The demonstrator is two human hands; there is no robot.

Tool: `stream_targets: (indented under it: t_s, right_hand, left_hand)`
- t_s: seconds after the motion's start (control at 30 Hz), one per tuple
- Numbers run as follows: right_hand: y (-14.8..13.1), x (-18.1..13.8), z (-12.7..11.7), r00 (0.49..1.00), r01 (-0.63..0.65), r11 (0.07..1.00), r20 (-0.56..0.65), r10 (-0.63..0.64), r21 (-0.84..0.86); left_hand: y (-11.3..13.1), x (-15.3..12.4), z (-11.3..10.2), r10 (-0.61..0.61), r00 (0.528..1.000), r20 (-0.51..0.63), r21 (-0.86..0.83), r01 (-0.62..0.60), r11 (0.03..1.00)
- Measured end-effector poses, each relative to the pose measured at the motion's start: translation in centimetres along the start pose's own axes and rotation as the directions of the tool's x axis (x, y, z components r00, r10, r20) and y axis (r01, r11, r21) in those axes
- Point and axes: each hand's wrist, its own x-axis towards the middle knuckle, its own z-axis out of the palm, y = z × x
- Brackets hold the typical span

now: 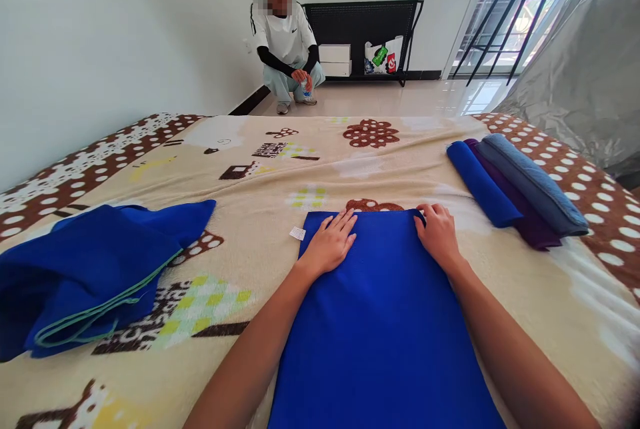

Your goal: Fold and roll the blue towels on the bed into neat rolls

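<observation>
Blue cloth [383,329] nearest, spread flat on the printed blanket [260,216]. Left hand [331,241] flat on it, fingers extended, gripping nothing, presumably pinning the fabric; right hand [438,232] pinching the far right corner, likely to keep the edge straight. White label [297,234] juts from the far left corner, print too small to read. Three cloth rolls [533,177] side by side, right.
</observation>
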Motion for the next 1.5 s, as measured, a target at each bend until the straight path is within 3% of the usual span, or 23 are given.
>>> stream_targets:
  t_s: [0.23, 0.43, 0.53, 0.6, 0.7, 0.77, 0.93, 1.1, 1.17, 1.23, 1.33, 1.4, 1.5]
  right_hand:
    - [3.7, 1.2, 1.0, 0.989, -0.137, 0.989, 0.06, 0.134, 0.048]
    - [3.5, 1.4, -0.5, 0.989, -0.149, 0.989, 0.0, 0.149, 0.014]
    - [0.8, 0.9, -1.6, 1.0, -0.023, 1.0, -0.021, 0.023, 0.001]
    - [-1.7, 0.1, -1.6, 0.987, 0.15, 0.988, 0.061, -0.152, 0.026]
    - [-4.9, -1.7, -0.5, 0.888, 0.384, 0.918, 0.236, -0.396, 0.096]
    - [-5.5, -2.5, 0.4, 0.844, 0.436, 0.894, 0.297, -0.447, 0.105]
    - [-2.2, -2.9, 0.6, 0.906, 0.332, 0.943, 0.282, -0.317, -0.008]
    - [-0.2, -3.3, -1.2, 0.946, 0.25, 0.964, 0.235, -0.224, -0.086]
    - [-1.4, -4.5, -2.0, 0.944, 0.265, 0.96, 0.225, -0.239, -0.09]
    - [-3.5, -6.7, -2.7, 0.91, 0.349, 0.935, 0.26, -0.324, -0.058]
    - [-6.8, -11.1, -3.8, 0.773, 0.535, 0.843, 0.371, -0.515, 0.056]
    - [-7.7, -13.8, -4.8, 0.703, 0.594, 0.798, 0.416, -0.578, 0.106]
    - [-6.0, -17.0, -6.9, 0.711, 0.582, 0.811, 0.449, -0.54, 0.054]
  left_hand:
    - [-0.8, -0.3, 0.9, -0.008, 0.999, 0.051, 0.052, 0.006, 0.999]
    - [-0.6, -0.2, 0.9, -0.007, 0.999, 0.049, 0.065, 0.004, 0.998]
    - [-0.3, -0.3, 0.7, -0.003, 0.999, 0.033, 0.066, 0.001, 0.998]
    - [-0.1, -0.3, 0.6, 0.012, 1.0, 0.027, 0.063, -0.014, 0.998]
    - [0.3, -0.3, 0.6, 0.038, 0.999, 0.038, 0.057, -0.04, 0.998]
    - [0.5, -0.3, 0.8, 0.036, 0.998, 0.046, 0.058, -0.039, 0.998]
    - [-1.0, -1.4, 0.9, -0.116, 0.993, -0.017, 0.094, 0.117, 0.989]
    - [-2.9, -4.6, -0.8, -0.324, 0.938, -0.125, 0.116, 0.338, 0.934]
    - [-1.7, -6.2, -1.8, -0.334, 0.93, -0.151, 0.124, 0.353, 0.927]
    - [1.1, -7.8, -2.4, -0.294, 0.944, -0.149, 0.132, 0.314, 0.94]
    - [6.0, -10.1, -2.1, -0.083, 0.996, -0.018, 0.108, 0.085, 0.991]
    - [8.1, -11.8, -1.5, 0.053, 0.995, 0.085, 0.072, -0.059, 0.996]
    - [8.2, -15.4, -0.9, 0.03, 0.995, 0.099, 0.092, -0.039, 0.995]
